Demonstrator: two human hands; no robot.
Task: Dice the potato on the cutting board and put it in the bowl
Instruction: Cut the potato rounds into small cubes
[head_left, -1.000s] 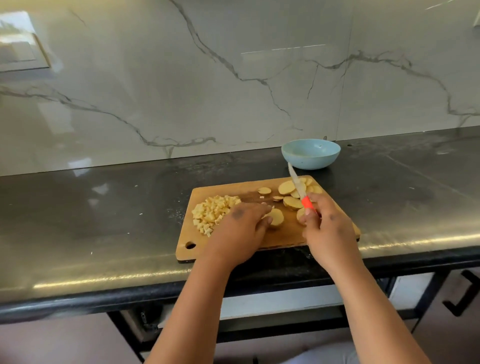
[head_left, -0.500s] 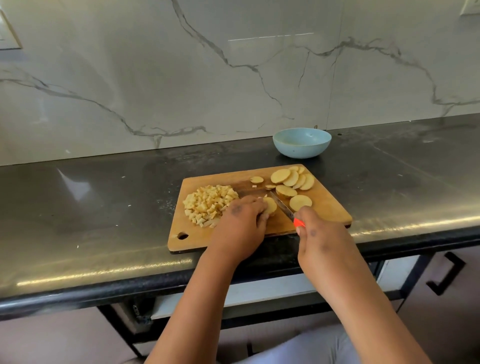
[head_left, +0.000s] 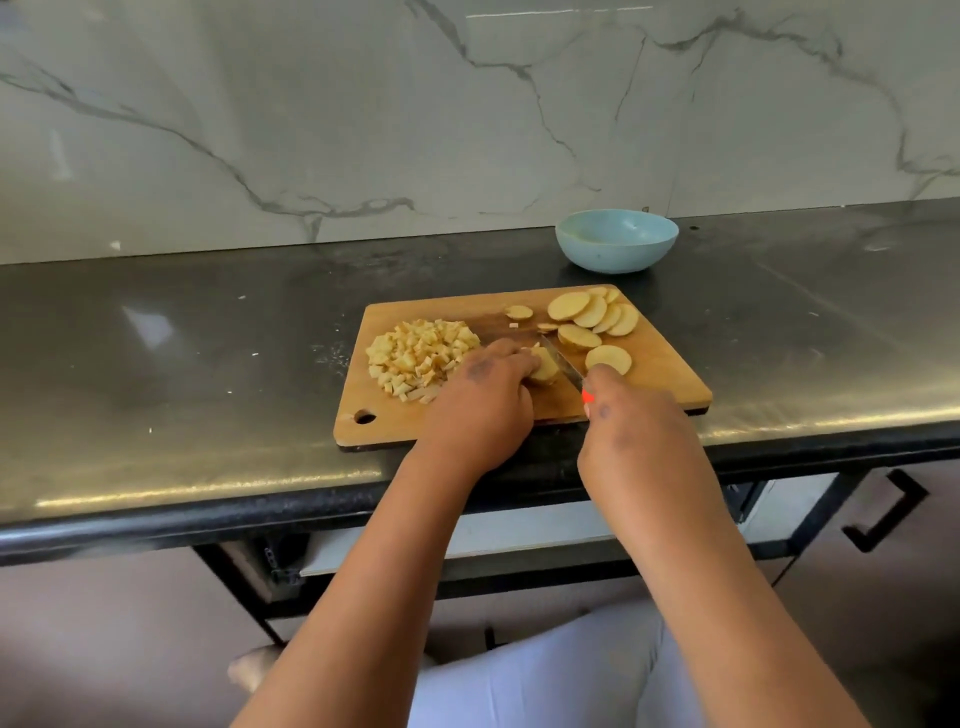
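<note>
A wooden cutting board lies on the black counter. A heap of potato dice sits on its left part, and several round potato slices lie at its far right. My left hand holds a small stack of slices with curled fingers. My right hand grips a knife with an orange-red handle. Its blade lies against the right side of that stack. A light blue bowl stands behind the board with nothing in it.
The black counter runs wide to the left and right of the board, with a few crumbs on it. A marble wall rises behind. The counter's front edge is close to my forearms, and a drawer handle shows below right.
My right hand pulled the knife back from the far slices and set the blade against the stack under my left hand. The view has tilted downward.
</note>
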